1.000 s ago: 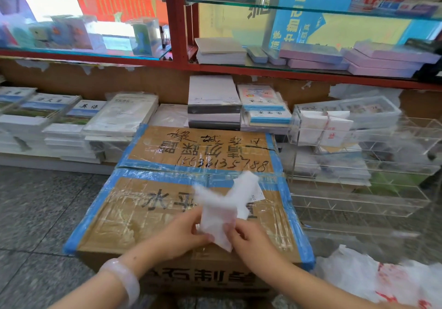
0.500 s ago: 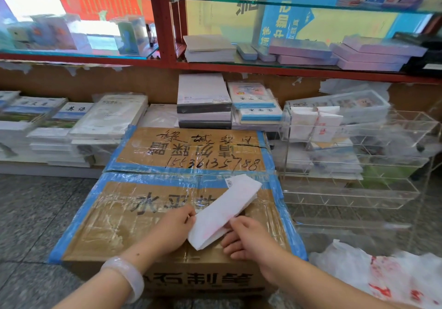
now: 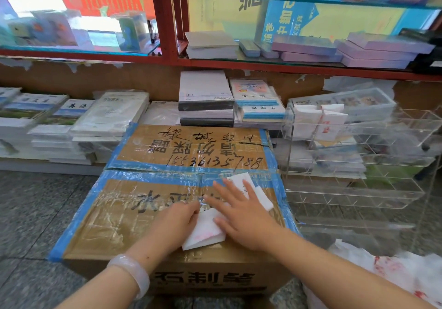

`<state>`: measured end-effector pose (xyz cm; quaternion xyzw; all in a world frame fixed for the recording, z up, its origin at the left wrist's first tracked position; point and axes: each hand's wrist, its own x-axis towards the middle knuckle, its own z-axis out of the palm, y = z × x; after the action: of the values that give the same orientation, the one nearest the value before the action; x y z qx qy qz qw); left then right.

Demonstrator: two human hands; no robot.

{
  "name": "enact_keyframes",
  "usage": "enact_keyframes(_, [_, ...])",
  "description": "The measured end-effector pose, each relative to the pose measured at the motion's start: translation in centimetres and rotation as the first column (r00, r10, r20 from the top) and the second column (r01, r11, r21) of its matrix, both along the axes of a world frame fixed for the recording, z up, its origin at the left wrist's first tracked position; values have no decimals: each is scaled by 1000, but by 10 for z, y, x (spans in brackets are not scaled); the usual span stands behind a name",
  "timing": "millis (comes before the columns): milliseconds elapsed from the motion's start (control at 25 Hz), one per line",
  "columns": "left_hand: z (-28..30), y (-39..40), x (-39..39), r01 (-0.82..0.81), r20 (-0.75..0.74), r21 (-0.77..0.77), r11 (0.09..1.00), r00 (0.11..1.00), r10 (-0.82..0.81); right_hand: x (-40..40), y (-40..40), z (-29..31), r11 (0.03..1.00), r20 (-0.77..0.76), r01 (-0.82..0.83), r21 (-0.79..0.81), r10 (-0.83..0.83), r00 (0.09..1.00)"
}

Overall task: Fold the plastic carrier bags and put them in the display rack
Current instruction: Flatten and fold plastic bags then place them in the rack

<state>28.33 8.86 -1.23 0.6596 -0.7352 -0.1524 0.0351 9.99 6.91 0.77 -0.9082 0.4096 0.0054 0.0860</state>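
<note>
Fingers of the right hand (image 3: 241, 215) lie straight and spread, palm down, pressing flat on the folded white plastic carrier bag with faint red print (image 3: 205, 231), which lies as a long strip on the brown cardboard box sealed with blue and clear tape (image 3: 119, 217). That hand covers the middle of the strip; the far end pokes out beyond its fingertips and the near end shows by the wrist. The left hand (image 3: 175, 221) rests on the box top just beside the bag's near end, its fingers curled against the bag's left edge; whether they pinch the plastic cannot be told. A pale translucent bangle (image 3: 130, 274) sits on the left wrist. To the right of the box stands the clear acrylic display rack with tiered compartments (image 3: 354, 189), its top tier holding a bundle of folded white bags (image 3: 318, 122). Loose white plastic bags with red print (image 3: 392, 275) lie heaped on the floor at lower right.
</note>
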Motion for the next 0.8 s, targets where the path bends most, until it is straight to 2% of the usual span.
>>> enact_keyframes(80, [6, 4, -4, -64, 36, -78, 995, 997, 67, 7, 4, -22, 998, -48, -27, 64, 30, 998])
enact_keyframes(160, [8, 9, -11, -89, 85, -275, 957, 990, 117, 7, 5, -36, 997, -31, 8, 72, -6, 999])
enact_keyframes(240, [-3, 17, -21, 21, 164, -390, 921, 985, 47, 7, 8, -38, 997, -20, 27, 69, -25, 999])
enact_keyframes(320, [-16, 27, -23, 131, 215, -347, 929, 975, -57, 8, 9, -38, 997, -29, 32, 75, -30, 999])
enact_keyframes(400, [-31, 35, -15, 131, 253, -138, 982, 963, -93, 9, 9, -37, 995, -15, 36, 89, -35, 999])
enact_keyframes(480, [-42, 41, -7, 138, 313, -53, 989, 943, -115, 6, 8, -36, 994, -10, 43, 105, -42, 999])
enact_keyframes(640, [-48, 53, -1, 190, 237, 140, 972, 947, -219, -27, -7, -41, 983, -57, 158, 91, -153, 987])
enact_keyframes(720, [-50, 52, 4, 177, 234, 190, 966, 947, -219, -48, -13, -41, 963, -87, 251, 103, -243, 966])
enact_keyframes(800, [-36, 52, 1, 143, 287, 139, 980, 941, -178, -60, -15, -38, 954, -132, 283, 103, -269, 954])
